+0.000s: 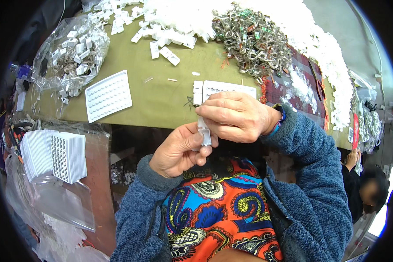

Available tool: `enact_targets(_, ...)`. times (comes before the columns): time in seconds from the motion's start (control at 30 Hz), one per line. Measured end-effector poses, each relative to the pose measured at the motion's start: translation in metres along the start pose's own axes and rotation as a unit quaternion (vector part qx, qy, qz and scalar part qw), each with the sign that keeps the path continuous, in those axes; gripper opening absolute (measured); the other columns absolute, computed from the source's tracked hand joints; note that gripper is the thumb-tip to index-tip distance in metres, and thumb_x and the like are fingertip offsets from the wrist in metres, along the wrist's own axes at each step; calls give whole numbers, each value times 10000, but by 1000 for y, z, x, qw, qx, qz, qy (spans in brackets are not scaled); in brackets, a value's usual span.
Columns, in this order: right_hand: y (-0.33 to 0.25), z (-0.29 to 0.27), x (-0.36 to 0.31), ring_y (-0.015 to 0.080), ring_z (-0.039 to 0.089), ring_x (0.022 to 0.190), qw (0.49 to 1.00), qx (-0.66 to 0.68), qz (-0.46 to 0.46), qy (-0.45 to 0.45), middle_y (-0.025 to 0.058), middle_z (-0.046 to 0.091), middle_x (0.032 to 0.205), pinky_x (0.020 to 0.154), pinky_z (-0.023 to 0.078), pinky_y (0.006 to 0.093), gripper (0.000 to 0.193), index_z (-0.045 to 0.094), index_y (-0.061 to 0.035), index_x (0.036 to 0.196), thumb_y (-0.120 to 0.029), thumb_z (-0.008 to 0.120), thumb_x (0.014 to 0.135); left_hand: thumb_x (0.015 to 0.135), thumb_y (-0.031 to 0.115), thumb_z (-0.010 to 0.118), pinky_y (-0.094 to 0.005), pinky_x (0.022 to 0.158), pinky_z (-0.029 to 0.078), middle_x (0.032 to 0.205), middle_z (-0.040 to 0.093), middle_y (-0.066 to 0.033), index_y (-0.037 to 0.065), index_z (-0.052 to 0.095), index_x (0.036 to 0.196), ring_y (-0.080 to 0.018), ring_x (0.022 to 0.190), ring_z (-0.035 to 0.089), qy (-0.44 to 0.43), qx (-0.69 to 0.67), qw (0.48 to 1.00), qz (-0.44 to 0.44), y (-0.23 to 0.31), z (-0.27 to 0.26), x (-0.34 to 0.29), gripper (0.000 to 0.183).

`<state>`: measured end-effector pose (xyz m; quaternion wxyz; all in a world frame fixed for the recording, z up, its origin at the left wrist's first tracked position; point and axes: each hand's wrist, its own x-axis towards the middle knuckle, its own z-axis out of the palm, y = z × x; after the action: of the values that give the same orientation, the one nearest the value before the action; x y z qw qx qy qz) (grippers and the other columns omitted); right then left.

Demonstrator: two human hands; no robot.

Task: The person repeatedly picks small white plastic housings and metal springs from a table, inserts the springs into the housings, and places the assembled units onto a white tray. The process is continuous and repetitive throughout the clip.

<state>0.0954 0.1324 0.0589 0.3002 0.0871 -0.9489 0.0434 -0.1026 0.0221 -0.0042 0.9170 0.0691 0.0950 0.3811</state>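
In front of my body, my left hand (179, 149) grips a small white plastic casing (205, 134) between thumb and fingers. My right hand (238, 116) is closed at the casing's upper end; its curled fingers hide what is pinched there. Just beyond the right hand lies a white tray with a ridged pattern (229, 87), partly covered by that hand. Two small white plastic blocks (197, 92) sit against the tray's left side, near a few thin dark bits (188, 102).
Coiled wires with small boards (253, 39) are heaped at the back; white casings (166, 35) lie left of them. A bumpy white tray (108, 96), a plastic bag of parts (72, 56) and stacked trays (69, 157) are leftward. Another person (367, 187) is at right.
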Motion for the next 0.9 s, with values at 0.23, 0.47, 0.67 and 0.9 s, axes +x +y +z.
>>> enact_targets(0.23,12,13,12,246,604,833,967,31,247,-61,59,623,792,889,435,409,114,611,-68,802,-89,714,760,960,169,639,-257,600,593,1002,628,-155,-39,555,1150,-140,744,639,59,42,991,112,10,-15,-23,294)
enact_targets(0.47,33,20,19,241,616,1001,927,-195,276,-163,61,665,735,1064,316,550,44,602,-73,762,-101,627,785,968,170,633,-251,577,526,1043,618,-148,-10,545,1212,-126,747,594,84,47,985,143,17,-18,-20,316)
enact_targets(0.67,35,-17,-23,229,632,926,913,-185,364,17,75,672,906,949,445,413,168,685,-72,966,-66,746,810,928,188,685,-263,563,524,1019,651,-185,18,558,1231,-147,723,617,112,77,978,159,18,-26,-23,369)
enact_targets(0.9,27,-46,-77,241,596,851,852,-250,452,-86,69,624,905,790,478,334,156,711,-30,926,18,666,785,940,169,670,-267,613,526,1030,655,-178,18,580,1204,-143,746,611,95,55,982,151,12,-29,-17,317)
